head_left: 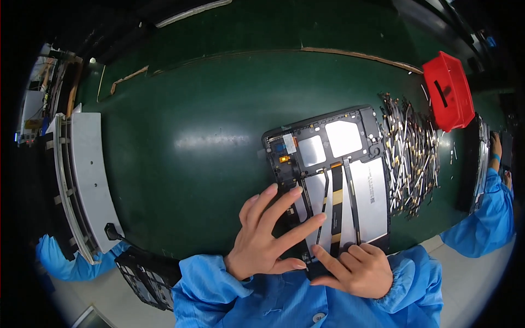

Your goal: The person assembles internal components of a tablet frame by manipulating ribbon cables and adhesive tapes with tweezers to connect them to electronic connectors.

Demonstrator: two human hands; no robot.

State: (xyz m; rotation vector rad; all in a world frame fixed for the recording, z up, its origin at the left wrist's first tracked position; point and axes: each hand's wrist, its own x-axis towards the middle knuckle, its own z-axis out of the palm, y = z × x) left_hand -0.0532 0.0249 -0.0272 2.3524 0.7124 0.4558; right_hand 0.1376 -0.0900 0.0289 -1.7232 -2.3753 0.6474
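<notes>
An opened tablet-like device (pixel 365 188) lies slightly tilted on the green table in front of me, its silver panels and black frame showing. A wide black ribbon cable (pixel 337 216) with tan patches runs down its middle, flanked by thin black strip cables (pixel 353 202). My left hand (pixel 270 235) spreads over the device's left side, fingers apart, fingertips at the thin cables. At the lower end of one thin cable (pixel 319 234), the index finger of my right hand (pixel 355 268) points down onto the device. Its thumb is stretched out and its other fingers are curled.
Right of the device lies a heap of thin cable strips (pixel 410 158). Behind it stands a red bin (pixel 451 93). Stacked panels (pixel 90 175) line the left side, with black frames (pixel 145 279) at lower left. Blue-sleeved people (pixel 481 218) sit at both sides.
</notes>
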